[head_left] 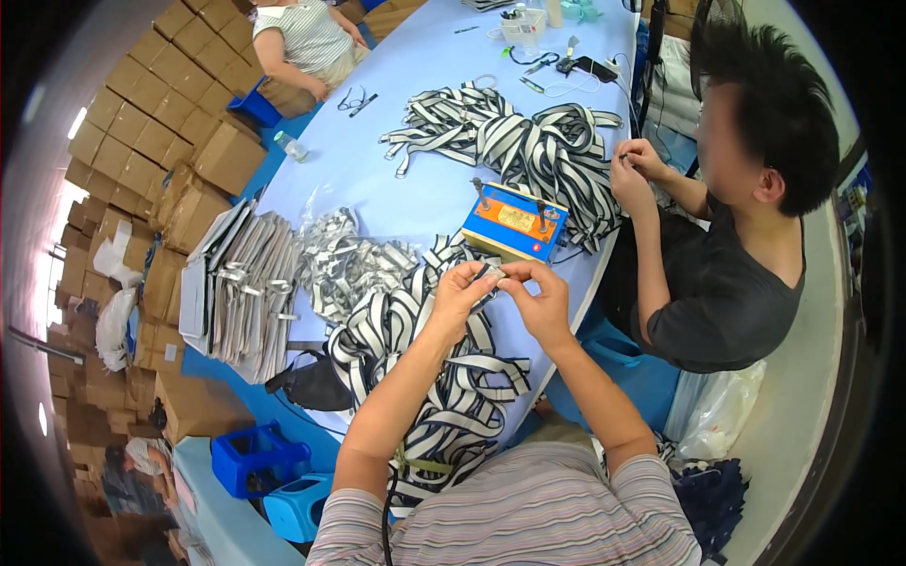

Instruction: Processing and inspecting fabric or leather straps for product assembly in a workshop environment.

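Note:
Over the near side of the table, my left hand (457,294) and my right hand (542,300) meet fingertip to fingertip. Both pinch a small piece (493,272), pale with a dark edge, which looks like a strap end; its details are too small to make out. Just beyond my fingers stands a blue and orange box-shaped device (514,222) with two dark upright posts. Beneath and left of my hands lies a heap of black-and-white striped straps (377,330), running down toward my lap. A pile of clear plastic bags with pale pieces (354,264) sits to its left.
Another strap heap (538,141) lies farther back, beside a person in black (727,255) working at the right edge. Stacked grey-white sheets (250,292) stand at the left edge. Blue stools (260,460) are below left. Another person (307,47) sits at far left.

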Demonstrator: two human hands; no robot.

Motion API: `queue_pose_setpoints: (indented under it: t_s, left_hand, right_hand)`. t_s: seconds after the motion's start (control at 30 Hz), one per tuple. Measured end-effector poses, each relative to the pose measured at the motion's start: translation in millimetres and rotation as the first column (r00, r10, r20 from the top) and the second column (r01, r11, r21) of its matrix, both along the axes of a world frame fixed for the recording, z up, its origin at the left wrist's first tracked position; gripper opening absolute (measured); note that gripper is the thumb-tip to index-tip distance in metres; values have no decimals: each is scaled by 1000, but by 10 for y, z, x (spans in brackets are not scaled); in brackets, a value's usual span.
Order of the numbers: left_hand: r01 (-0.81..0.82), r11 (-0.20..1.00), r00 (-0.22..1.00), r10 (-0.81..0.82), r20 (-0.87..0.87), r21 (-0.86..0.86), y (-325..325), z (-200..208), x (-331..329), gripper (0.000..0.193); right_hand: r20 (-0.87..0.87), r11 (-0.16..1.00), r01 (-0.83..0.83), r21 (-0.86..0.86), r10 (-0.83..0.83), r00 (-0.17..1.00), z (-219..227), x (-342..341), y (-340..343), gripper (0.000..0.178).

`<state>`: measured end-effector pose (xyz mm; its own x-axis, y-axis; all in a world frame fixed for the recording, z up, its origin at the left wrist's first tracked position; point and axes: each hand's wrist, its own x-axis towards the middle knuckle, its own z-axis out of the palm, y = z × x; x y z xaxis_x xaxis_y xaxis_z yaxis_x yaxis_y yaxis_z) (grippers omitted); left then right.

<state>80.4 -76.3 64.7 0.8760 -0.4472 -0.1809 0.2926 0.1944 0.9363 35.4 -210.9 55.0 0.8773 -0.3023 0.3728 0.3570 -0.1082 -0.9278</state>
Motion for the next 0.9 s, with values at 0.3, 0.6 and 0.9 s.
queue_pose_setpoints:
  t_s: [0.3,0.6,0.9]
  left_hand:
    - [-207,978,974,203,-98,-32,-390,-347,661,6]
    - [-283,956,952,270,-143,-74,-714,-679,925,7]
    - [-247,962,964,231,-131,-119,-804,-618,961,7]
  right_hand:
    - [-142,994,96,55,-87,986,-332,204,-298,14]
    - [-255,993,75,94,-49,966,-410,129,-573,12]
    - [-257,986,104,130,-67,964,-412,144,-659,11]
